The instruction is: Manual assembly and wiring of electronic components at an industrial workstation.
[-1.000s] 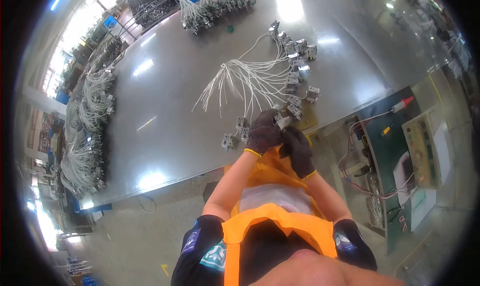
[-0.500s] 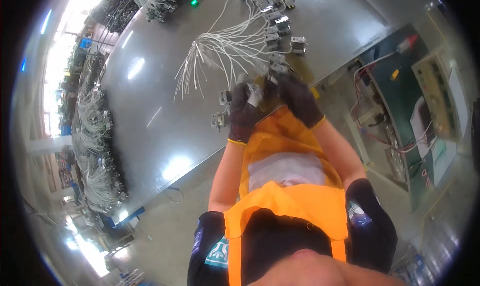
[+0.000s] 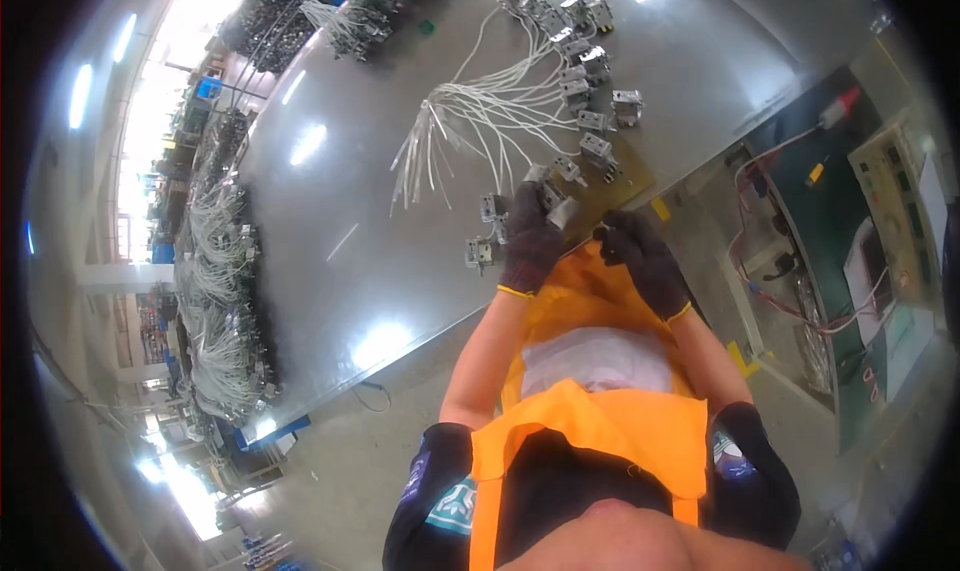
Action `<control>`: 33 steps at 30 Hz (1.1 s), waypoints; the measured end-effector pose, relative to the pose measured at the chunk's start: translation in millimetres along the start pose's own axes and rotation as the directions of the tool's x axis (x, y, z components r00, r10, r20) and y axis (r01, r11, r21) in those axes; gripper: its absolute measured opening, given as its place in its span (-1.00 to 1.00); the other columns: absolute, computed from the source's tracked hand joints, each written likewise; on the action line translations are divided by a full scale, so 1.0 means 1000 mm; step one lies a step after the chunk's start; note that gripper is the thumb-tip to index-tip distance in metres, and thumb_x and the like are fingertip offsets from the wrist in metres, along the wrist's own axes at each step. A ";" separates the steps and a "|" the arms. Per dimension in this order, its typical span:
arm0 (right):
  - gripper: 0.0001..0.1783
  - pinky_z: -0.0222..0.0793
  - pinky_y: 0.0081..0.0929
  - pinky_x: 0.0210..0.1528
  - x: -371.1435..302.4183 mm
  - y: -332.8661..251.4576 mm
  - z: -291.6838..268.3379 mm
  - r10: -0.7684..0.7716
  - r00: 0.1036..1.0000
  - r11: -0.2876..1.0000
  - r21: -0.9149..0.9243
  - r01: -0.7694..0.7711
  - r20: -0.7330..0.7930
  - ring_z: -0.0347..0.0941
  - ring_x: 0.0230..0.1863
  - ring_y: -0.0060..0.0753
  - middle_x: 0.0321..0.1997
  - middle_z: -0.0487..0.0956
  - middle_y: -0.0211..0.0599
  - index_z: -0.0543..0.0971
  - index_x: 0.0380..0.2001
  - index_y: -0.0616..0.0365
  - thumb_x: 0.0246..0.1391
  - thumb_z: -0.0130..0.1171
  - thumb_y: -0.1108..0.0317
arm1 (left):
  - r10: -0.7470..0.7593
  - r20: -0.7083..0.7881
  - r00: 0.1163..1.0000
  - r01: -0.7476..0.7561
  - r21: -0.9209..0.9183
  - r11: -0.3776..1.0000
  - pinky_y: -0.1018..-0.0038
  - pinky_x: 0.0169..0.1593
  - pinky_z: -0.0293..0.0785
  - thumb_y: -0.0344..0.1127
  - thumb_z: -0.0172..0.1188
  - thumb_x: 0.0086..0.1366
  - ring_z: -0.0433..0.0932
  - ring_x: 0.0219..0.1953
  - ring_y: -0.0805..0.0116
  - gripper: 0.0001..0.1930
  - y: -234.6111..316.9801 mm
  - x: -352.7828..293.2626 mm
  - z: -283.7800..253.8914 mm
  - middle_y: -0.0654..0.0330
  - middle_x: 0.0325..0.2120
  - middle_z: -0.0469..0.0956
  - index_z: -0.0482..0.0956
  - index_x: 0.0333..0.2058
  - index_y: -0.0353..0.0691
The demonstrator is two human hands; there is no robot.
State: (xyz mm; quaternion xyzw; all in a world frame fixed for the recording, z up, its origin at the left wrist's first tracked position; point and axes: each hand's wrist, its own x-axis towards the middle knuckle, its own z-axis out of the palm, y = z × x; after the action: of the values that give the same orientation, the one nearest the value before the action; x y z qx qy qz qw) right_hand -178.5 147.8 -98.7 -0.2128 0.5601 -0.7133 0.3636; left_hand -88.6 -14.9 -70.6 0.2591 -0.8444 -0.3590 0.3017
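Observation:
In dark knitted gloves with yellow cuffs, both my hands are at the near edge of a grey metal table (image 3: pixel 330 301). My left hand (image 3: pixel 533 236) is closed round a small silvery metal box-shaped part (image 3: pixel 560 209), mostly covered by the glove. Just to its right, apart from it, my right hand (image 3: pixel 643 259) has its fingers curled together; what they hold, if anything, I cannot make out. Similar metal parts (image 3: pixel 597 151) lie in a row beyond my hands. White wires (image 3: pixel 500 101) run from them into a gathered bundle. Two more metal parts (image 3: pixel 480 254) lie left of my left hand.
Heaps of white-wired metal parts (image 3: pixel 215 271) line the table's left side, with another heap (image 3: pixel 350 16) at the far left. A brownish flat patch (image 3: pixel 630 176) lies by the near edge. At right, a dark green surface (image 3: pixel 800 186) carries cables and red-handled scissors (image 3: pixel 870 381).
My right hand has drawn back toward me and away from my left hand, which keeps the metal part. The whole view has shifted slightly. A green spot on the table has gone from bright to dark.

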 end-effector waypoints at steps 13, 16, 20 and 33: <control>-0.75 0.45 -0.28 -0.10 0.022 -0.012 0.030 -0.642 0.717 0.470 -0.599 0.648 0.272 0.54 -0.14 -0.01 -0.10 0.60 -0.13 0.63 -0.13 0.08 0.09 0.17 0.45 | -0.106 0.105 0.989 0.115 -0.082 0.990 0.27 0.05 0.45 -0.14 0.22 0.26 0.55 -0.01 -0.02 -0.44 -0.005 0.007 -0.004 -0.17 -0.05 0.52 0.38 0.14 -0.34; -0.80 0.46 -0.31 -0.10 0.025 -0.013 0.016 -0.604 0.607 0.095 -0.709 0.699 0.517 0.54 -0.16 -0.12 -0.19 0.60 -0.19 0.64 -0.18 0.03 0.13 0.14 0.42 | -0.131 0.112 0.985 0.147 -0.146 0.978 0.27 0.07 0.43 -0.15 0.23 0.25 0.53 0.01 -0.02 -0.42 -0.006 0.007 -0.002 -0.17 -0.04 0.52 0.37 0.15 -0.36; -0.83 0.40 -0.48 -0.30 0.019 0.022 0.030 -0.152 0.987 0.984 -0.082 0.155 0.044 0.54 -0.28 -0.40 -0.23 0.60 -0.23 0.62 -0.24 0.11 0.20 0.05 0.44 | -0.119 0.077 0.990 0.128 -0.117 0.985 0.26 0.07 0.43 -0.15 0.23 0.25 0.53 0.01 -0.03 -0.43 -0.007 0.004 0.001 -0.16 -0.03 0.51 0.37 0.14 -0.36; -0.74 0.52 -0.46 -0.37 -0.009 0.010 0.024 0.394 0.839 0.604 0.582 -0.545 0.376 0.57 -0.32 -0.33 -0.36 0.59 -0.32 0.53 -0.13 0.14 0.28 0.03 0.21 | 0.228 0.311 0.923 -0.335 0.353 0.874 0.09 0.28 0.25 -0.33 0.38 -0.01 0.18 0.29 -0.16 -0.04 0.002 -0.032 -0.117 -0.18 0.25 0.17 0.04 0.34 -0.18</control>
State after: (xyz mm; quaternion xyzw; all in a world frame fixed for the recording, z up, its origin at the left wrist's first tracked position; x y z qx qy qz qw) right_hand -152.3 138.3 -100.3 0.0140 0.2608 -0.7167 0.6466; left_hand 14.2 -45.0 -13.7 0.1389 -0.9605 -0.1616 0.1788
